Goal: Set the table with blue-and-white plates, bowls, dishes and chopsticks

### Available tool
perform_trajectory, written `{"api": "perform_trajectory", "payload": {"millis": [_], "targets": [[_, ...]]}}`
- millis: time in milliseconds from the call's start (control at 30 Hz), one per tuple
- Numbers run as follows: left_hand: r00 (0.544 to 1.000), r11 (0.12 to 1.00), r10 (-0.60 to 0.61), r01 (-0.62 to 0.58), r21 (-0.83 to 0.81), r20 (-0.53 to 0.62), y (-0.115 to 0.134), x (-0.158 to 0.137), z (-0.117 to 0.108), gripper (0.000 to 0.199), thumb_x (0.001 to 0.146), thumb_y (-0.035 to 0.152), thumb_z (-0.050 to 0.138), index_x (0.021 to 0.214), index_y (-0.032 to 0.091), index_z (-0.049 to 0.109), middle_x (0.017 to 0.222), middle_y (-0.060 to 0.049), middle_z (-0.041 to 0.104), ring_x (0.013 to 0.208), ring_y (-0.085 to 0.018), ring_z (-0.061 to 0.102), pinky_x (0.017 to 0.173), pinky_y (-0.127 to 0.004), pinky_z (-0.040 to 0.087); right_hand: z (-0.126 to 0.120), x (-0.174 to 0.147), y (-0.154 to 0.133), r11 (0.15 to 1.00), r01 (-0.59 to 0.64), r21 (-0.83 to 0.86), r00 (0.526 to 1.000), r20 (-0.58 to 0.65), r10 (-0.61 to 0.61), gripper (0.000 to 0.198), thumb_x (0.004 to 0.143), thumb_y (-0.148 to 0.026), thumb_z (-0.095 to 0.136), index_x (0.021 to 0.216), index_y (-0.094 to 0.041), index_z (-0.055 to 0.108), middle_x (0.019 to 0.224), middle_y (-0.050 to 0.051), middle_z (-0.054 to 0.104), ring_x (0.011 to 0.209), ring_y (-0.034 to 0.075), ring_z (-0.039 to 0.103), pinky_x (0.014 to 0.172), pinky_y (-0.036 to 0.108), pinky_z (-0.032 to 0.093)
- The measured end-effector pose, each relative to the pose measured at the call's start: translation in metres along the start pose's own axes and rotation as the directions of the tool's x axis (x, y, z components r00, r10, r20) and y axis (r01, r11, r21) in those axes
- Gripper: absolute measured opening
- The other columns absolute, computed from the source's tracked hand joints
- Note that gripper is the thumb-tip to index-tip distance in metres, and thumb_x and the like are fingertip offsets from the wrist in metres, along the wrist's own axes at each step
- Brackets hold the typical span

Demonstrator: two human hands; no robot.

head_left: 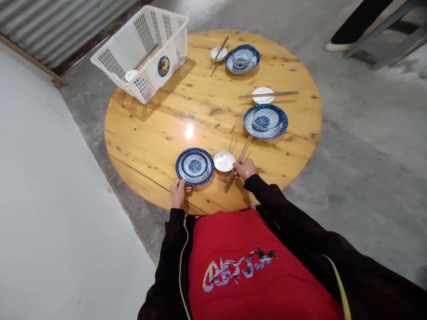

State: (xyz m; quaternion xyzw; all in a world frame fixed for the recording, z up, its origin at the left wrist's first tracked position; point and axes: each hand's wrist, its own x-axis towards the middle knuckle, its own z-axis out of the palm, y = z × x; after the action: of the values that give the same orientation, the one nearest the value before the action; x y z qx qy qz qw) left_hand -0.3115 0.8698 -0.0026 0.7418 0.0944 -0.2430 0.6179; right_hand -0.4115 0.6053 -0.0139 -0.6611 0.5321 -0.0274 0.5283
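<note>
My left hand (179, 193) is at the near rim of a blue-and-white patterned plate (195, 166), its fingertips closed on the edge. The plate lies flat on the round wooden table, with nothing in it. My right hand (245, 169) grips a pair of brown chopsticks (240, 158), held slantwise just right of a small white dish (224, 161). That dish sits between the plate and the chopsticks, close against the plate's right side. Part of the chopsticks is hidden behind my right fingers.
Farther round the wooden table (200, 106) are two blue-and-white plates (246, 126) (230, 66) with bowls on them, each near a white dish (263, 99) (216, 54) with chopsticks across. A white plastic basket (180, 44) stands at the back left. A person's leg (353, 26) shows beside a stool (383, 40).
</note>
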Motion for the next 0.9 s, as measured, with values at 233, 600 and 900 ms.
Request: {"api": "perform_trajectory", "payload": {"millis": [233, 600, 900], "targets": [[0.965, 0.999, 0.044, -0.043, 0.007, -0.26, -0.01, -0.025, -0.012, 0.04, 0.09, 0.053, 0.05, 0.09, 0.015, 0.06, 0.07, -0.003, 0.066, 0.055, -0.012, 0.064, 0.052, -0.023, 0.052, -0.02, 0.005, -0.009, 0.997, 0.02, -0.071, 0.999, 0.037, -0.017, 0.021, 0.075, -0.014, 0.063, 0.055, -0.017, 0.058, 0.039, 0.002, 0.056, 0.035, 0.014, 0.055, 0.038, 0.02, 0.044], [0.794, 0.912, 0.107, -0.318, 0.26, 0.598, 0.009, -0.074, 0.069, 0.028, 0.093, 0.042, 0.051, 0.09, 0.018, 0.066, 0.079, -0.002, 0.07, 0.07, -0.014, 0.065, 0.067, -0.024, 0.049, -0.014, -0.038, -0.022, 0.961, 0.041, 0.274, 0.807, 0.557, -0.194, 0.039, 0.065, -0.048, 0.084, 0.064, -0.017, 0.059, 0.047, -0.002, 0.056, 0.036, 0.009, 0.047, 0.035, 0.02, 0.041], [0.765, 0.977, -0.212, 0.18, 0.114, 0.608, -0.003, -0.069, 0.107, 0.02, 0.089, 0.033, 0.059, 0.082, 0.015, 0.053, 0.072, -0.005, 0.069, 0.054, -0.01, 0.064, 0.049, -0.017, 0.044, -0.001, -0.03, -0.021, 0.987, 0.163, 0.006, 0.865, 0.48, -0.146, 0.027, 0.079, -0.037, 0.072, 0.065, -0.018, 0.058, 0.045, -0.002, 0.055, 0.038, 0.011, 0.047, 0.043, 0.022, 0.038]]}}
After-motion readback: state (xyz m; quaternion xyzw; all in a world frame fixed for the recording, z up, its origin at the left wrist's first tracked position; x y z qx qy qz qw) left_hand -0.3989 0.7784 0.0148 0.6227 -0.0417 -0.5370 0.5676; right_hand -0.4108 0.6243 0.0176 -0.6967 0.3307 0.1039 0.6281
